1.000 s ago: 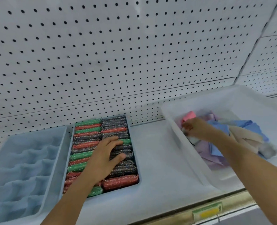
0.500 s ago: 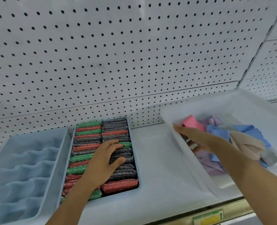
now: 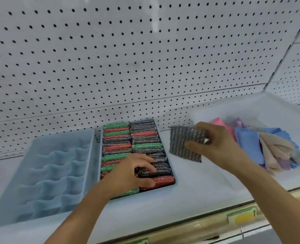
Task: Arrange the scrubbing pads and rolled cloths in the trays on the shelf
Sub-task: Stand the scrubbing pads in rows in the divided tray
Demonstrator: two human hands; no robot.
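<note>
A grey scrubbing pad (image 3: 186,144) is pinched by the right hand (image 3: 216,145) above the shelf (image 3: 189,196), beside the pad tray (image 3: 174,175). Packed pads (image 3: 117,138) are pressed by the left hand's (image 3: 131,175) curled fingers.

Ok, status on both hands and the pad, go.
Right hand pinching grey pad, above shelf beside pad tray. Left hand fingers curled into packed pads. Nothing blocking.
</note>
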